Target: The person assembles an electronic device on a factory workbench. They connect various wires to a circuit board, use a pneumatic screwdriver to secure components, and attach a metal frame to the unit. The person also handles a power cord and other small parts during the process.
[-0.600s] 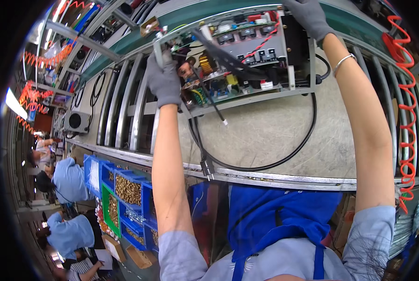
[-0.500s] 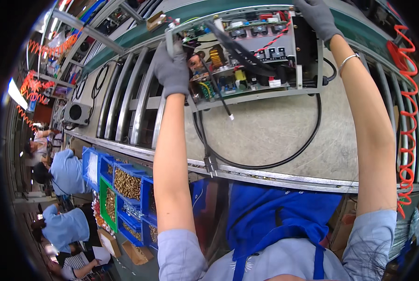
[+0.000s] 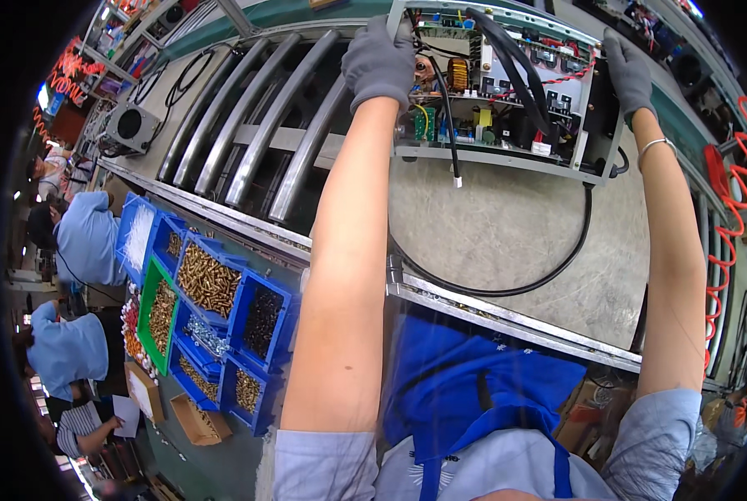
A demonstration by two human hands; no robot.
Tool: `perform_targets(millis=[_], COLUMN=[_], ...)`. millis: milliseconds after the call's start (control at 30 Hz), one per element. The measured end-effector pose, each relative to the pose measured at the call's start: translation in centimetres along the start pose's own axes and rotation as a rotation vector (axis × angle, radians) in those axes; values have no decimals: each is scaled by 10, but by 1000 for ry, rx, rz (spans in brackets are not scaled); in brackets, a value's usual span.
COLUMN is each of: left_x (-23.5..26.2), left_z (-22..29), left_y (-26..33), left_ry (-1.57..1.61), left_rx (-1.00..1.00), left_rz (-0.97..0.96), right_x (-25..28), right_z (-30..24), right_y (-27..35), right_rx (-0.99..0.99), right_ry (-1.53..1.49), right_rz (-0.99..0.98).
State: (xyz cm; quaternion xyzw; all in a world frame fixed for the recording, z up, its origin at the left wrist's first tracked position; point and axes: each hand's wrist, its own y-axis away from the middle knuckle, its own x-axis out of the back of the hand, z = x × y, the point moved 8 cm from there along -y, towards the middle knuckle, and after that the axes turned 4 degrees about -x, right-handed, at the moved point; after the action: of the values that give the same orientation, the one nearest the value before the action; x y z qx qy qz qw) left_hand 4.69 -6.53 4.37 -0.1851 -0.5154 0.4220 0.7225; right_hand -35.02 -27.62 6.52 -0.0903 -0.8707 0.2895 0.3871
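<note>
I'm looking down at a factory assembly line: a grey work surface (image 3: 507,225) with a metal front rail, and a bed of long steel rollers (image 3: 248,134) running off to the left. Both my arms are stretched out straight and far forward, bare forearms rising from the lower edge, grey gloves on both hands. My left hand (image 3: 379,60) is clamped over the left end of an open electronics chassis (image 3: 507,92), fingers curled round its upper left corner. My right hand (image 3: 628,73) grips the right end wall of the same chassis, fingers wrapped over its edge, a thin bracelet on the wrist. The chassis sits at the far side of the grey surface, just beside the rollers, its circuit boards, a copper coil and red wiring facing me. A thick black cable (image 3: 507,288) loops from its right side down across the surface, and a thinner lead with a white plug (image 3: 458,179) hangs off its front edge. Down to my left stand blue and green bins (image 3: 215,284) of screws, with seated workers in light blue shirts (image 3: 85,238) beyond
</note>
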Motion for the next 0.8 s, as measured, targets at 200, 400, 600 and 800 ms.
perform_targets(millis=[200, 400, 600, 800], left_x=[7, 12, -10, -4], left_z=[8, 1, -1, -3], left_y=[1, -5, -6, -7], left_ry=[-75, -122, -56, -24], left_rx=[34, -31, -17, -13], left_rz=[-98, -10, -97, -83], right_x=[-2, -9, 2, 2], right_z=[-21, -25, -51, -61], right_y=[10, 5, 37, 36], right_rx=[-52, -32, -298, -198], right_ry=[388, 392, 527, 475], right_rz=[49, 75, 57, 101])
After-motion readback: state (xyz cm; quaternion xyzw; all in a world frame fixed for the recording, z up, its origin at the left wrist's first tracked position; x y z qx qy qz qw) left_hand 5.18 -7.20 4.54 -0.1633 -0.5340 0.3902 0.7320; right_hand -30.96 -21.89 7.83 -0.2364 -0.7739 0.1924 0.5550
